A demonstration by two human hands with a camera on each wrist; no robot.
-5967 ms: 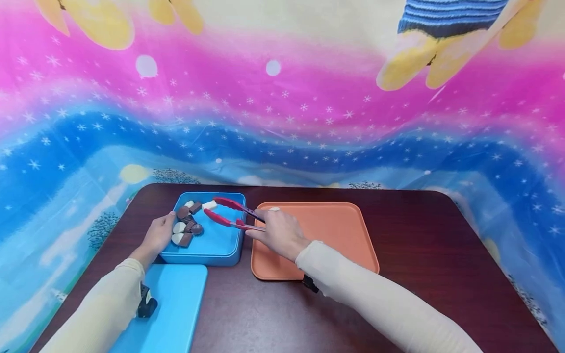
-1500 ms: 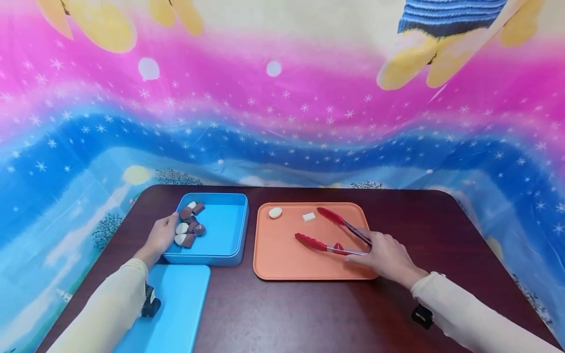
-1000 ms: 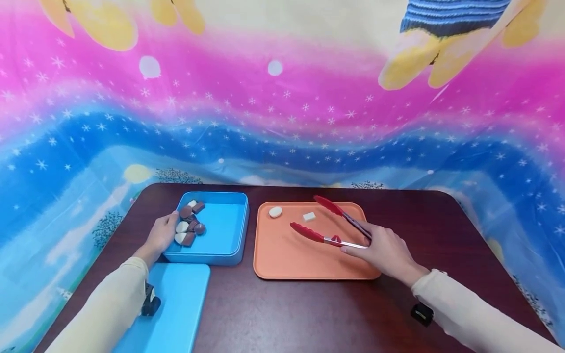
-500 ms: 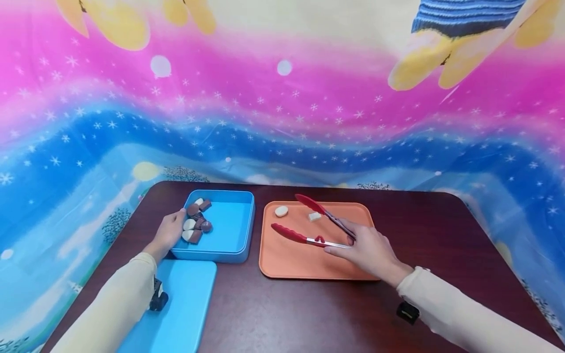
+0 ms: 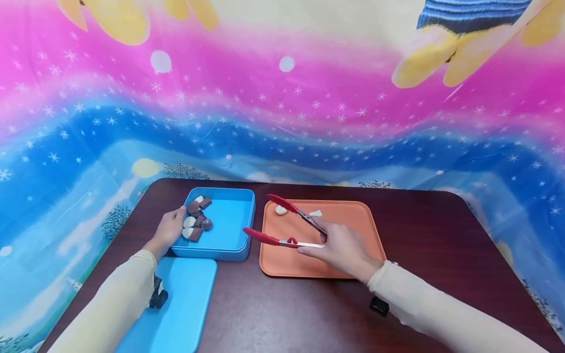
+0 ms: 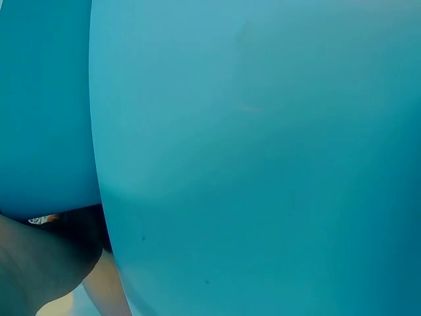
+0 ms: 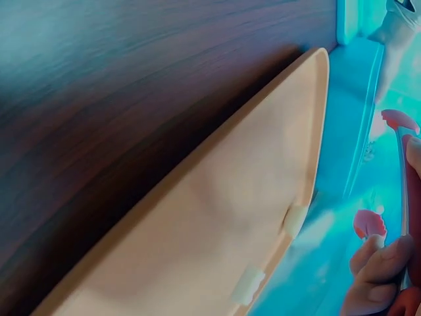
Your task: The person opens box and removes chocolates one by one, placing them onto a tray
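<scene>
My left hand (image 5: 166,228) grips the left rim of the blue box (image 5: 229,220). Several brown and white chocolates (image 5: 194,234) lie in a cluster along that side of the box. Red-tipped tongs (image 5: 265,238) are in my right hand (image 5: 346,247), their arms spread with nothing between them. The tips point left, the nearer one by the box's right edge. Below them is the orange tray (image 5: 287,260). On it lie an oval white chocolate (image 5: 280,210), partly covered by the upper tong tip, and a rectangular white chocolate (image 5: 316,213) near the back edge.
A flat blue lid (image 5: 176,299) lies in front of the box, under my left forearm. Dark wooden tabletop (image 5: 265,314) runs around the tray and box. A printed cloth (image 5: 273,122) hangs behind the table.
Six seconds ago the tongs were pinching the rectangular white chocolate over the box; it lies on the tray now. The spread tongs have since moved left across the tray. My left hand stays at the box.
</scene>
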